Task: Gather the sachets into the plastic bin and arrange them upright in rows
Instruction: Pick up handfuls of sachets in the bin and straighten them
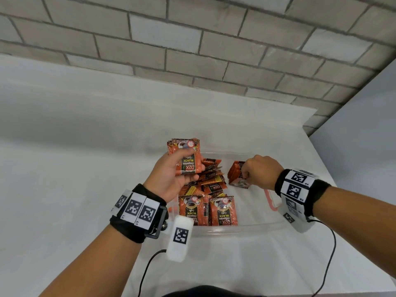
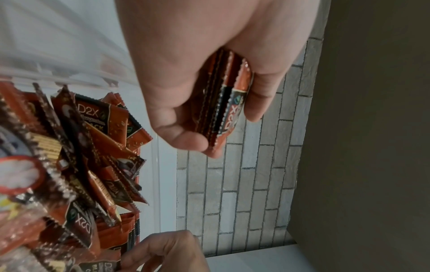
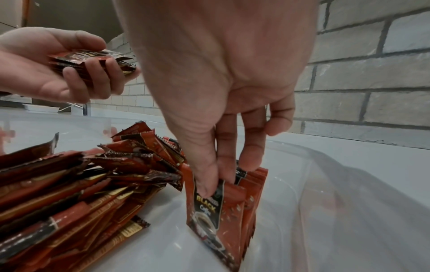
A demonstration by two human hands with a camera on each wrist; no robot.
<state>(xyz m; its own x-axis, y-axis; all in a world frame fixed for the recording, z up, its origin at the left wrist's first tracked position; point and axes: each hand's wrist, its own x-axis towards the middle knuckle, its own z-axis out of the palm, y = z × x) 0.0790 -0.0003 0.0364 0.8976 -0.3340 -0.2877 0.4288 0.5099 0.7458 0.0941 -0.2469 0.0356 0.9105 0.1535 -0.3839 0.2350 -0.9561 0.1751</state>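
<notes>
A clear plastic bin [image 1: 242, 229] sits on the white table, holding orange coffee sachets. A loose pile of sachets [image 1: 211, 183] [image 3: 76, 185] fills its left half. My left hand [image 1: 171, 179] [image 2: 204, 110] is raised above the pile and grips a small stack of sachets [image 1: 186, 156] [image 2: 223, 103] [image 3: 90, 60]. My right hand [image 1: 257, 170] [image 3: 216, 176] reaches down into the bin's right part and pinches the front sachet of an upright row [image 1: 237, 175] [image 3: 223, 211] between thumb and fingers.
A grey brick wall [image 1: 192, 39] runs behind the table. The table's right edge [image 1: 334, 172] lies close to the bin. A red-orange clip or handle [image 1: 270, 201] shows on the bin's right side. Cables trail from both wrist bands toward my body.
</notes>
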